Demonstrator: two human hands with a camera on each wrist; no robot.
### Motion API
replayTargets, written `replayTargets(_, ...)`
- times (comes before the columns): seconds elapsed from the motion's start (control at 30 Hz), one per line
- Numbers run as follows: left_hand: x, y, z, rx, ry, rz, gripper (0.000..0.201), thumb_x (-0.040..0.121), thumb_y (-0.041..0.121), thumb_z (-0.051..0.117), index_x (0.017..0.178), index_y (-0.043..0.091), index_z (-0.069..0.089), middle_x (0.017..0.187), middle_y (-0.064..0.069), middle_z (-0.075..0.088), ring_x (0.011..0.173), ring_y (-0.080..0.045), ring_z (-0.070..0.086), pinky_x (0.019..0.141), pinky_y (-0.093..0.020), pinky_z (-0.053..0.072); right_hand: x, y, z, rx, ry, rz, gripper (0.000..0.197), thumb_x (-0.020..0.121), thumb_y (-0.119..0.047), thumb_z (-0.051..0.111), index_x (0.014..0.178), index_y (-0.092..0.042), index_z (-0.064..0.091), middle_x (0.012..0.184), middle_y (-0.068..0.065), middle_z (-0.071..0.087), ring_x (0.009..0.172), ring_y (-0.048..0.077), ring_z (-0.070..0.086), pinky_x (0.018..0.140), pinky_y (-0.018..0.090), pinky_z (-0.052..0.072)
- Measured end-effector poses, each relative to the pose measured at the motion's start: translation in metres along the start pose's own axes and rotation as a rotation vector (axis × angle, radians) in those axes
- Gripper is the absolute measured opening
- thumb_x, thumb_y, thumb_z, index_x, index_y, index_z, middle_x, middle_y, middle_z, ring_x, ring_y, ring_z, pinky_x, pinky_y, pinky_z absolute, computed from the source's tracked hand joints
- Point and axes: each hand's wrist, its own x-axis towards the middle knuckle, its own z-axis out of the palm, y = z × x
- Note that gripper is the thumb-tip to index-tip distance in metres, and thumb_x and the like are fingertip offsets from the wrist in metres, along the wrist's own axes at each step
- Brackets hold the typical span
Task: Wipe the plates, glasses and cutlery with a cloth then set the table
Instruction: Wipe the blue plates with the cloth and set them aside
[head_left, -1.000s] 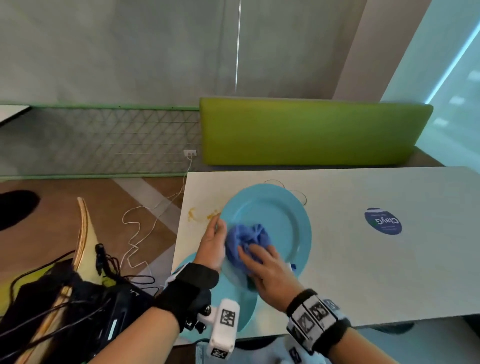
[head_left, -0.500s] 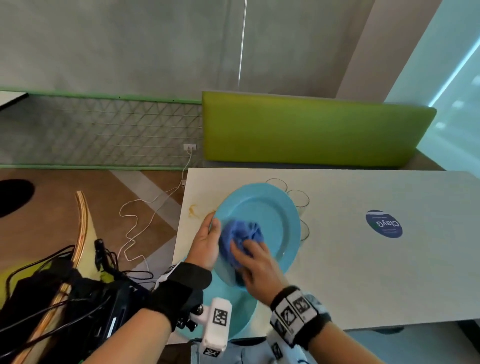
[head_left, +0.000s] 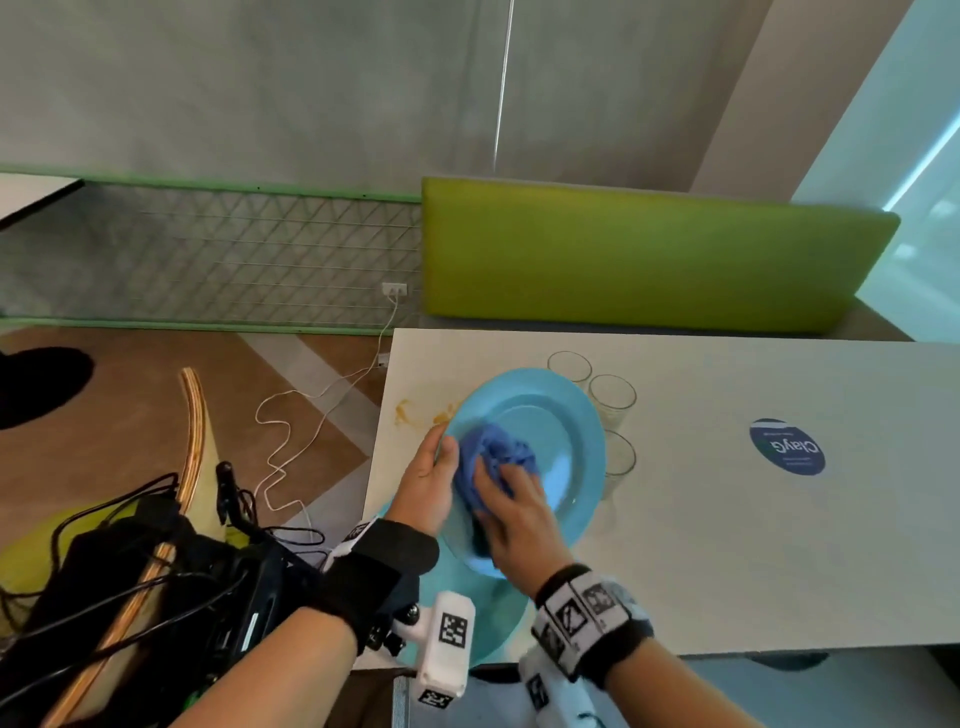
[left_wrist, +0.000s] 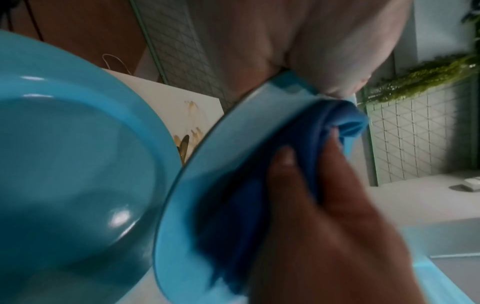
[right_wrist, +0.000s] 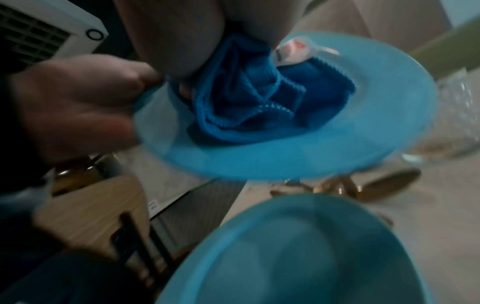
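Left hand fingers pinch the tilted blue plate rim at 9 o'clock; right hand fingers press a bunched blue cloth onto it.

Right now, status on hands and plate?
Left hand grips tilted plate rim. Right hand presses blue cloth on it. Glasses close behind.

A green bench cushion sits beyond the grip, a round blue sticker off to its right on the worktop, white cable trailing left across the floor.
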Motion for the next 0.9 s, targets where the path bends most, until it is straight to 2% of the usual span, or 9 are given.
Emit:
replayTargets(0.1,-0.002,-0.005,-0.022,-0.052,0.096,-0.017,0.045,0.099,0.027,0.041,0.14,0.009,0.036,0.144,-0.011,0.043,0.136,-0.025,0.038,0.117,-0.04,0.025,-0.052,0.005,-0.001,-0.04,-0.18,-0.164,0.053,0.074,-0.006,0.051,0.123,-0.025,0.048,0.106,0.0,0.043,0.084,0.022,0.046,0.074,0.029,0.049)
replayTargets(0.2,0.003,-0.012,-0.028,-0.042,0.065,-0.06,0.048,0.098,0.032,0.038,0.143,0.013,0.033,0.147,-0.009,0.041,0.136,-0.022,0.038,0.117,-0.044,0.026,-0.06,0.057,-0.026,-0.189,-0.175,-0.156,0.066,0.065,0.002,0.057,0.123,-0.028,0.047,0.102,-0.001,0.043,0.085,0.026,0.05,0.077,0.028,0.044)
replayTargets(0.37,-0.011,-0.006,-0.011,-0.033,-0.062,-0.063,0.046,0.099,0.028,0.038,0.143,0.018,0.029,0.137,0.004,0.042,0.126,-0.011,0.041,0.104,-0.021,0.037,0.0,0.072,-0.052,-0.225,0.068,0.151,0.046,0.076,-0.015,0.039,0.121,-0.017,0.047,0.105,0.013,0.049,0.087,0.038,0.053,0.069,0.046,0.054)
replayTargets(0.47,-0.019,-0.005,0.001,0.03,-0.081,-0.054,0.046,0.1,0.025,0.034,0.144,0.013,0.028,0.137,0.006,0.037,0.129,-0.007,0.033,0.109,-0.017,0.022,0.02,0.027,-0.04,-0.144,0.067,0.053,0.045,0.077,-0.018,0.043,0.121,-0.015,0.048,0.096,0.01,0.048,0.078,0.032,0.051,0.066,0.034,0.049)
replayTargets(0.6,-0.01,-0.004,-0.01,-0.064,0.008,-0.033,0.03,0.1,0.018,0.035,0.126,0.009,0.047,0.132,-0.016,0.051,0.127,-0.027,0.046,0.115,-0.043,0.029,-0.021,-0.007,-0.015,-0.058,-0.135,-0.163,0.045,0.077,-0.014,0.043,0.12,-0.025,0.05,0.103,0.008,0.054,0.082,0.021,0.041,0.07,0.029,0.046)
replayTargets(0.67,-0.011,-0.005,-0.018,-0.043,0.006,-0.005,0.024,0.1,0.016,0.035,0.117,0.011,0.051,0.12,-0.011,0.057,0.119,-0.02,0.053,0.107,-0.03,0.04,-0.051,0.005,-0.014,-0.13,-0.267,-0.263,0.052,0.075,-0.012,0.044,0.122,-0.033,0.049,0.107,-0.001,0.05,0.08,0.018,0.041,0.061,0.024,0.051)
replayTargets(0.73,-0.013,-0.005,-0.024,-0.041,-0.024,0.012,0.019,0.1,0.013,0.034,0.107,0.017,0.051,0.107,0.001,0.059,0.098,-0.001,0.059,0.087,-0.009,0.043,-0.066,0.03,-0.024,-0.201,-0.302,-0.31,0.06,0.07,-0.007,0.055,0.12,-0.038,0.048,0.105,-0.005,0.045,0.08,0.017,0.04,0.055,0.023,0.052)
replayTargets(0.8,-0.014,-0.004,-0.028,-0.047,-0.042,0.01,0.019,0.1,0.014,0.035,0.108,0.018,0.051,0.106,0.004,0.058,0.099,-0.005,0.056,0.087,-0.013,0.042,-0.064,0.054,-0.037,-0.276,-0.251,-0.246,0.07,0.06,-0.003,0.067,0.117,-0.04,0.048,0.103,-0.005,0.044,0.079,0.02,0.045,0.055,0.025,0.054)
replayTargets(0.9,-0.014,-0.008,-0.03,-0.054,-0.105,-0.025,0.022,0.1,0.017,0.035,0.116,0.019,0.05,0.114,0.003,0.059,0.099,-0.008,0.057,0.085,-0.014,0.045,-0.036,0.071,-0.053,-0.271,-0.076,0.007,0.058,0.068,-0.002,0.05,0.119,-0.03,0.047,0.099,0.005,0.045,0.082,0.033,0.052,0.063,0.039,0.057)
